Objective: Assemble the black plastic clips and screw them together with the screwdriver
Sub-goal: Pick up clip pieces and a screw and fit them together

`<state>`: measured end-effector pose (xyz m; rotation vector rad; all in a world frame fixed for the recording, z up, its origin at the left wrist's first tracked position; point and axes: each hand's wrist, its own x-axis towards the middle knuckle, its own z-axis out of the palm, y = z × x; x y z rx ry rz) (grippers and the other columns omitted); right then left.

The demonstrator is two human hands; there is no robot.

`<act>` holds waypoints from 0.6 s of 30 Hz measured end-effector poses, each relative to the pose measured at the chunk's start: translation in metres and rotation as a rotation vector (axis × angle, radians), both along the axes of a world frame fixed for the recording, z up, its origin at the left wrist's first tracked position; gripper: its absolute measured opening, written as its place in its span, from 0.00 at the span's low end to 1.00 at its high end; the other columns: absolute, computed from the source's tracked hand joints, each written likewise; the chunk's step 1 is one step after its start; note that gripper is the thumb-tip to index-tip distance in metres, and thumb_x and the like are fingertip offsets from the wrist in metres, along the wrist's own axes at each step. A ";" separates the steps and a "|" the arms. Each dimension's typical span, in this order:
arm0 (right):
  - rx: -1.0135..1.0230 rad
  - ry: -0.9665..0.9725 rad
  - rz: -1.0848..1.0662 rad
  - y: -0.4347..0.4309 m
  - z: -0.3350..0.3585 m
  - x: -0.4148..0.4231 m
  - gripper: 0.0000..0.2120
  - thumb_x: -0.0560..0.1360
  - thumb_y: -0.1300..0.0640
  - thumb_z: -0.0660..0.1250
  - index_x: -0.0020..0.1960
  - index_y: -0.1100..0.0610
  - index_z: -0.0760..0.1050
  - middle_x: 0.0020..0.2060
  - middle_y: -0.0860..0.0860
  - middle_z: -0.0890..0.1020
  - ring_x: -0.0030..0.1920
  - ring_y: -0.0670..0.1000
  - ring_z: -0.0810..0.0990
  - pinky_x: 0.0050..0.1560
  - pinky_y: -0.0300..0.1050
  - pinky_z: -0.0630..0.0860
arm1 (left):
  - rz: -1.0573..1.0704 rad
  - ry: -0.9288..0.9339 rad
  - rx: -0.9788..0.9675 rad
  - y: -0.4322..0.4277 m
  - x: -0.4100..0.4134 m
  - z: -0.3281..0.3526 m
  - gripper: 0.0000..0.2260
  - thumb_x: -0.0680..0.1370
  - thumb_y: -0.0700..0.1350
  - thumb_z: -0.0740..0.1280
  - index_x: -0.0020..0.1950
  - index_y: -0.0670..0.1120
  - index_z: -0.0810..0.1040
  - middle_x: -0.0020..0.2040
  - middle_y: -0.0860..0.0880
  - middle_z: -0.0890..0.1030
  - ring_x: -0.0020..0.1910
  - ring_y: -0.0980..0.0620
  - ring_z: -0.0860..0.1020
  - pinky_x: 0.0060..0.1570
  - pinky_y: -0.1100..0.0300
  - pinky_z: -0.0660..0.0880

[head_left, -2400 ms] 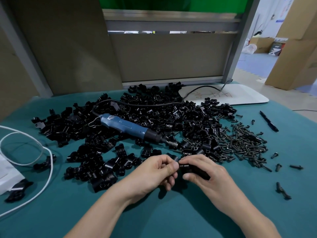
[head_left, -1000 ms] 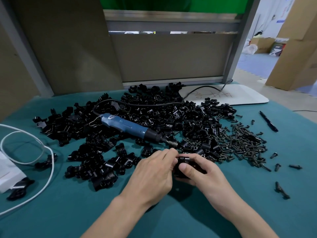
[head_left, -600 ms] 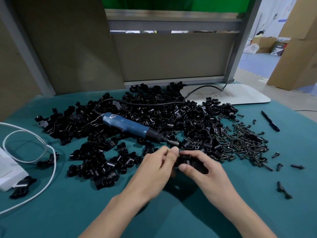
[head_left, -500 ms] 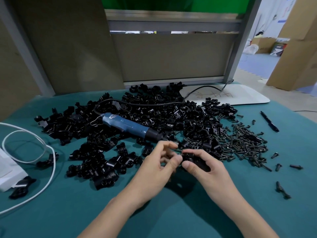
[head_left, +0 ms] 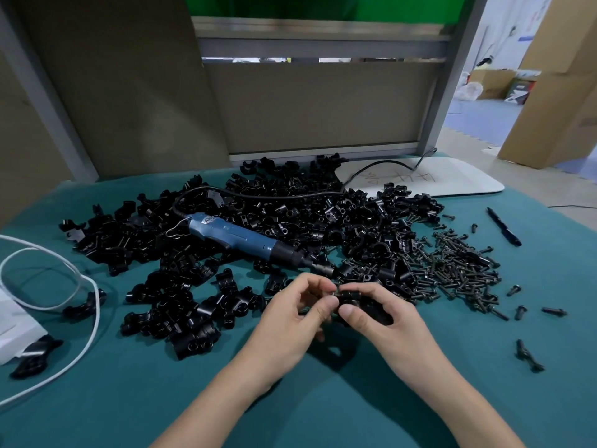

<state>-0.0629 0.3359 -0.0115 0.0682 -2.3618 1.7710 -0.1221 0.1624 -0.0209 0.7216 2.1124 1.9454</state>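
My right hand (head_left: 384, 321) grips a black plastic clip (head_left: 371, 307) just above the teal mat, thumb on its near side. My left hand (head_left: 290, 315) pinches at the clip's left end with thumb and forefinger; what sits between those fingertips is too small to make out. The blue electric screwdriver (head_left: 239, 237) lies on the big pile of black clips (head_left: 290, 215) behind my hands, its tip pointing at them. A heap of dark screws (head_left: 452, 266) lies to the right of the pile.
A white cable (head_left: 80, 286) loops at the left beside a white box (head_left: 13, 328). A black pen (head_left: 504, 226) and a white board (head_left: 436, 179) lie at the far right. Stray screws (head_left: 529, 308) dot the mat. A grey partition stands behind.
My hands have stayed together on the clip and drifted slightly away from me toward the screwdriver tip. My left fingers have opened and re-pinched at the clip's left end.
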 end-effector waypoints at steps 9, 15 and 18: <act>0.013 0.014 0.000 -0.001 -0.001 0.001 0.11 0.72 0.42 0.72 0.54 0.34 0.81 0.50 0.37 0.85 0.54 0.38 0.81 0.52 0.26 0.71 | 0.075 -0.021 -0.018 0.001 0.005 0.001 0.13 0.79 0.65 0.59 0.48 0.59 0.76 0.38 0.56 0.80 0.35 0.56 0.78 0.33 0.63 0.74; -0.021 0.021 -0.013 0.001 -0.004 -0.001 0.12 0.71 0.41 0.73 0.55 0.36 0.82 0.51 0.40 0.86 0.55 0.40 0.83 0.53 0.29 0.74 | 0.026 -0.055 0.067 0.001 0.001 0.002 0.06 0.81 0.42 0.69 0.52 0.55 0.80 0.43 0.56 0.82 0.41 0.56 0.79 0.38 0.62 0.77; -0.089 0.022 -0.050 0.005 -0.003 -0.001 0.13 0.70 0.42 0.73 0.54 0.38 0.83 0.50 0.42 0.87 0.52 0.41 0.84 0.53 0.32 0.77 | 0.111 -0.103 0.095 0.002 -0.001 0.003 0.02 0.81 0.47 0.68 0.50 0.52 0.80 0.38 0.56 0.81 0.37 0.56 0.78 0.34 0.63 0.76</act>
